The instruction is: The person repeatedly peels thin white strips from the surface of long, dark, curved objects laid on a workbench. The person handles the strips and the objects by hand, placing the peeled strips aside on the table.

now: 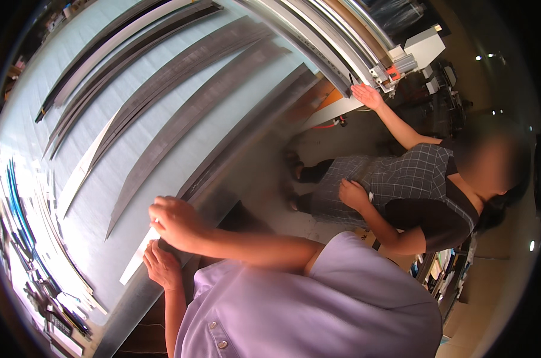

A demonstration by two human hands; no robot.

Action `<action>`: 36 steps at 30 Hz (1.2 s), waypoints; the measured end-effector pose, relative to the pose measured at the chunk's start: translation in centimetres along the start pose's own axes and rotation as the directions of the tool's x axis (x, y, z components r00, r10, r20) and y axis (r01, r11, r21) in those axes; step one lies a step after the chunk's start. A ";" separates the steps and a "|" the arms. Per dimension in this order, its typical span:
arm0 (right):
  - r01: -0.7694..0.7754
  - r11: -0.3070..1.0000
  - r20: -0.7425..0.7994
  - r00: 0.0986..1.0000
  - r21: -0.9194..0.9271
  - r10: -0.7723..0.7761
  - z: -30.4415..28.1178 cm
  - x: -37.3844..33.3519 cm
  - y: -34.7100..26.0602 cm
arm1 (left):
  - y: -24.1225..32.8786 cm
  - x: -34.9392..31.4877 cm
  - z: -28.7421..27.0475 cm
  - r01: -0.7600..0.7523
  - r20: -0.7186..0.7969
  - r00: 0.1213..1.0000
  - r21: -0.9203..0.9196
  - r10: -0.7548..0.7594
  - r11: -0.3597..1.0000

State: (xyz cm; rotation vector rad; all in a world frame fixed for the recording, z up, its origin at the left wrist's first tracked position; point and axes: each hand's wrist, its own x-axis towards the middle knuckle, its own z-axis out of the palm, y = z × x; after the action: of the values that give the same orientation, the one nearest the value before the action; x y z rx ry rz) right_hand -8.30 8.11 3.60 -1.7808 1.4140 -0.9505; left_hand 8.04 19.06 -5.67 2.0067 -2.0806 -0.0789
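Pale blue-grey tabletop (pixel 157 185), curved by the fisheye view, with long dark grey strips (pixel 175 74) in overlapping bundles; beyond, at upper right, a machine with metal rollers (pixel 348 42), and near it a co-worker (pixel 396 173) in a checked garment, one palm raised beside the machine. Likely fault from here: skewing or creasing of the narrow white strip (pixel 138 258), through uneven pressure from two hands set so close together, the lower end being unsupported by either. Second risk: displacement of the dark front strip (pixel 246 131), through a sweep of the right forearm. Position of the narrow white strip: near margin of the tabletop, upper end at the fingers of the right hand (pixel 180 224), lower end projecting past the left hand (pixel 162 264) toward lower left. Right hand: fingers curled, apparently pinching the upper end. Left hand: just below, fingers bent, tips at the strip's side; gripping or merely steadying, cannot tell.
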 end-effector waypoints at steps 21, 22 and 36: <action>-0.119 0.978 -0.207 0.975 -0.171 0.082 1.1 -0.9 8.9 | -0.9 0.1 -0.4 0.007 -0.121 0.993 -0.044 -0.012 0.999; -0.133 0.975 -0.207 0.974 -0.181 0.094 0.9 -0.8 8.9 | -1.0 0.0 -0.3 0.004 -0.121 0.993 -0.043 -0.009 0.999; -0.275 0.935 -0.130 0.959 -0.224 0.251 -0.5 0.9 11.0 | -0.7 0.1 -0.6 0.027 -0.018 0.999 -0.095 -0.028 0.995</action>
State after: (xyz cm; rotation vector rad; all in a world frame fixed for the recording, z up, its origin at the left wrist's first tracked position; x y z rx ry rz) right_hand -14.08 5.09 -5.34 -1.6720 1.8458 -0.7603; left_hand 8.91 19.03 -5.19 1.9723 -1.9985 -0.1599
